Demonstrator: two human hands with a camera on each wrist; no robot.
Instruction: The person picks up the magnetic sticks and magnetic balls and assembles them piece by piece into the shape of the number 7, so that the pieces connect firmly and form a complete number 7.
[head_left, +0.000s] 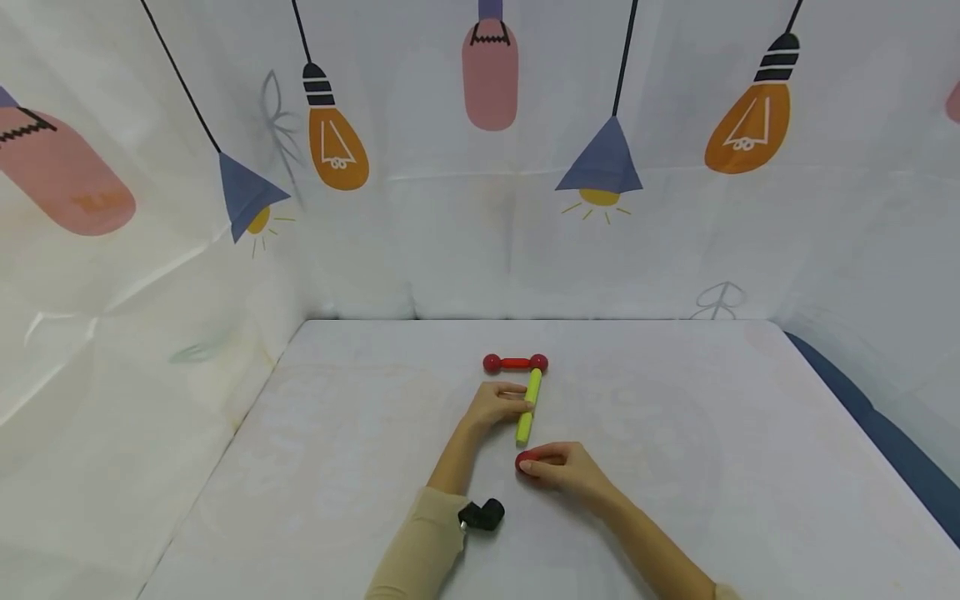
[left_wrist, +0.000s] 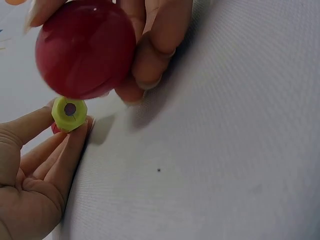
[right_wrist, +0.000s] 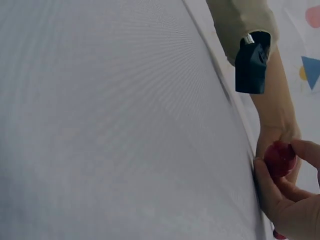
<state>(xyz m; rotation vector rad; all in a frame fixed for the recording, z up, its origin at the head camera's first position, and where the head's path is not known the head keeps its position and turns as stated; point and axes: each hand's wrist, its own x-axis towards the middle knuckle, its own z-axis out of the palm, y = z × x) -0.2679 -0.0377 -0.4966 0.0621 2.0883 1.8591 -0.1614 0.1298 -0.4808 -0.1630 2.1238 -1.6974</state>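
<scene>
My left hand (head_left: 497, 403) pinches a yellow-green rod (head_left: 524, 425) between thumb and fingers. The rod's far end meets a red ball (head_left: 538, 362), which a short red rod (head_left: 515, 363) joins to a second red ball (head_left: 492, 363) on its left. In the left wrist view, the near end of the yellow-green rod (left_wrist: 60, 120) faces the camera and shows a round dark disc at its centre. Just short of that end, my right hand (head_left: 570, 471) holds another red ball (left_wrist: 85, 50) in its fingertips.
A white table (head_left: 360, 433) lies under both hands. Behind it hangs a pale sheet (head_left: 450, 242) printed with lamps and bulbs. A black device (head_left: 482, 515) sits at my left cuff. Something dark blue (head_left: 862, 408) runs along the table's right edge.
</scene>
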